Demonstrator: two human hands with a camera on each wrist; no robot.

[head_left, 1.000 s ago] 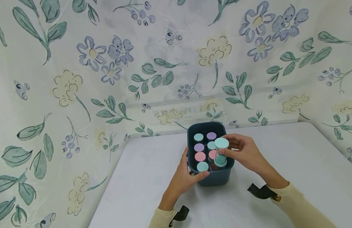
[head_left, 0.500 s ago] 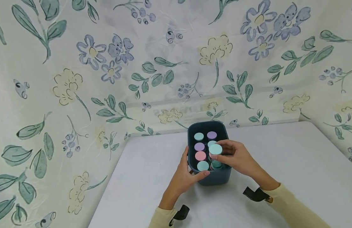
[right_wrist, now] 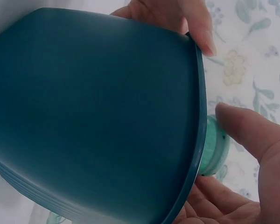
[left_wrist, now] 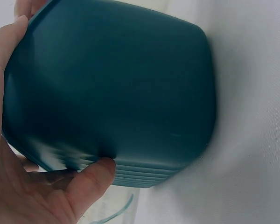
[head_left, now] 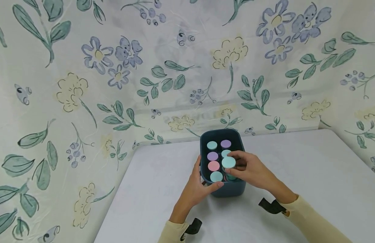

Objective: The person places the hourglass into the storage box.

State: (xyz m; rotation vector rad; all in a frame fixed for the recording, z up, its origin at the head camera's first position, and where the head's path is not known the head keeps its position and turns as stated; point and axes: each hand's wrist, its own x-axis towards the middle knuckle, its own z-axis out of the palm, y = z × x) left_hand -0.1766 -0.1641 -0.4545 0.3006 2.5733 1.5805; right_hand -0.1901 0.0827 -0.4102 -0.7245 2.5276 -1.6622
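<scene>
A dark teal bin [head_left: 228, 190] stands on the table, with several small round-lidded jars inside. My left hand [head_left: 194, 189] grips its left side, thumb over the front rim; the left wrist view shows the fingers [left_wrist: 91, 182] against the ribbed wall. With my right hand [head_left: 252, 170] I pinch a small jar with a mint lid [head_left: 228, 162] at the bin's front right. Its lower part is mostly hidden by my fingers and the bin. In the right wrist view its green edge [right_wrist: 214, 147] shows above the rim, between thumb and fingers.
In the bin are a pink lid [head_left: 213, 166], two purple lids, the left one [head_left: 212, 156] nearer, and several mint lids, one at the front left [head_left: 216, 177]. The white table [head_left: 157, 182] meets a floral cloth [head_left: 187, 84] behind.
My right hand has moved left and down with the mint-lidded jar, which now sits lower over the bin's front right and covers the pink lid there. My left hand stays in place.
</scene>
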